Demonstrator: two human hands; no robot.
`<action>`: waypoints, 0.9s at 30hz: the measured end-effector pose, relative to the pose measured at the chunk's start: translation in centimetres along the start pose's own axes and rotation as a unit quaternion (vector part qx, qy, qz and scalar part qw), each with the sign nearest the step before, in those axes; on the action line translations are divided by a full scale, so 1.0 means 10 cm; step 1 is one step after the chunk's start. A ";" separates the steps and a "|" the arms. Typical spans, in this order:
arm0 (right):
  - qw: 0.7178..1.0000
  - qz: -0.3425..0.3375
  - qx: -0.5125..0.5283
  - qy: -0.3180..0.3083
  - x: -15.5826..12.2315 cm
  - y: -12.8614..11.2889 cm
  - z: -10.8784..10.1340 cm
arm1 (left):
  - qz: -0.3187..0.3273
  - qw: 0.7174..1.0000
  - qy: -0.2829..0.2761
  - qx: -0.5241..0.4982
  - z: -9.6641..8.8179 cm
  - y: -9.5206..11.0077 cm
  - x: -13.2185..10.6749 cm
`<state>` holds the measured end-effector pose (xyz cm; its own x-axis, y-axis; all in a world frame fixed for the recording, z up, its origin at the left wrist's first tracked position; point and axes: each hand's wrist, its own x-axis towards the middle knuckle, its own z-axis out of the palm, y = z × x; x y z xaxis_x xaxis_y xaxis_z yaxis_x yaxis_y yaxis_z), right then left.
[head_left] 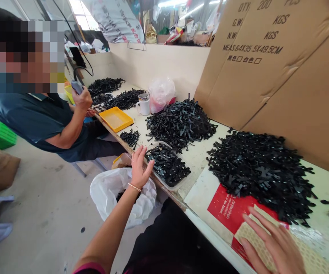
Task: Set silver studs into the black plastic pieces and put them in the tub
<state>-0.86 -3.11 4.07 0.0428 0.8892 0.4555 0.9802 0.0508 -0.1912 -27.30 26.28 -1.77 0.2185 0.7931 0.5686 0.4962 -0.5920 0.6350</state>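
Observation:
My left hand (141, 165), with a beaded bracelet at the wrist, is open, its fingers spread beside a clear plastic tray (178, 186). Small black strip-shaped parts (167, 165) fill that tray; whether my fingers touch its rim I cannot tell. At the lower right my right hand (278, 243) is open over a cream honeycomb-textured mat (253, 228), fingers stretched out and slightly blurred. Under the mat lies a red printed sheet (224, 209). A large heap of black parts (261, 171) is just beyond my right hand.
Another tall heap (181, 121) stands near a white mug (144, 104) and a yellow tray (115, 118). A large cardboard sheet (281, 76) leans behind. Left, a seated co-worker (39, 118) holds a grey tool (77, 87). A white plastic bag (107, 194) sits below the table edge.

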 end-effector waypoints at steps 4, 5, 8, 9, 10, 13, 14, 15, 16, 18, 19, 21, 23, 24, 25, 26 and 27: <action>0.996 -0.052 0.067 -0.032 0.79 -0.33 0.14 | 0.024 0.993 -0.084 0.082 -0.03 0.07 0.04; 0.994 -0.067 0.077 -0.043 0.96 -0.39 0.21 | 0.028 0.991 -0.097 0.090 -0.02 0.08 0.05; 0.987 -0.092 0.093 -0.094 1.39 -0.52 0.48 | 0.031 0.990 -0.106 0.090 0.01 0.11 0.03; 0.985 -0.097 0.093 -0.112 1.50 -0.55 0.57 | 0.032 0.991 -0.101 0.085 0.02 0.11 0.02; 0.983 -0.102 0.089 -0.127 1.61 -0.58 0.66 | 0.034 0.992 -0.093 0.079 0.03 0.10 0.01; 0.981 -0.093 0.062 -0.156 1.86 -0.62 0.92 | 0.045 0.994 -0.075 0.071 0.03 0.08 -0.01; 0.983 -0.076 0.050 -0.159 1.92 -0.62 1.01 | 0.046 0.994 -0.070 0.070 0.03 0.08 -0.01; 0.985 -0.054 0.040 -0.161 1.98 -0.62 1.09 | 0.046 0.994 -0.067 0.068 0.03 0.07 -0.02; 0.986 -0.029 0.031 -0.163 2.03 -0.61 1.16 | 0.045 0.995 -0.065 0.066 0.03 0.06 -0.02; 0.984 0.013 0.022 -0.175 2.10 -0.59 1.27 | 0.045 0.995 -0.061 0.061 0.04 0.05 -0.03; 0.982 0.026 0.022 -0.185 2.12 -0.59 1.31 | 0.045 0.996 -0.058 0.059 0.04 0.05 -0.04; 0.978 0.028 0.027 -0.206 2.14 -0.61 1.35 | 0.044 0.996 -0.051 0.060 0.06 0.05 -0.05; 0.976 0.018 0.024 -0.216 2.13 -0.65 1.36 | 0.042 0.996 -0.050 0.065 0.07 0.06 -0.06; 0.976 0.014 0.019 -0.216 2.12 -0.68 1.36 | 0.042 0.995 -0.053 0.070 0.07 0.07 -0.06; 0.977 0.014 0.011 -0.212 2.12 -0.70 1.36 | 0.043 0.995 -0.057 0.073 0.07 0.07 -0.06; 0.978 0.017 0.002 -0.207 2.11 -0.72 1.36 | 0.044 0.994 -0.060 0.077 0.06 0.08 -0.06; 0.979 0.021 -0.004 -0.201 2.10 -0.74 1.37 | 0.045 0.994 -0.060 0.079 0.06 0.09 -0.06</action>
<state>-9.83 21.45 3.15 0.0062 0.9977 0.0681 0.9809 0.0071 -0.1946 -26.51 25.33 -1.90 0.3608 0.7555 0.5469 0.5948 -0.6381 0.4890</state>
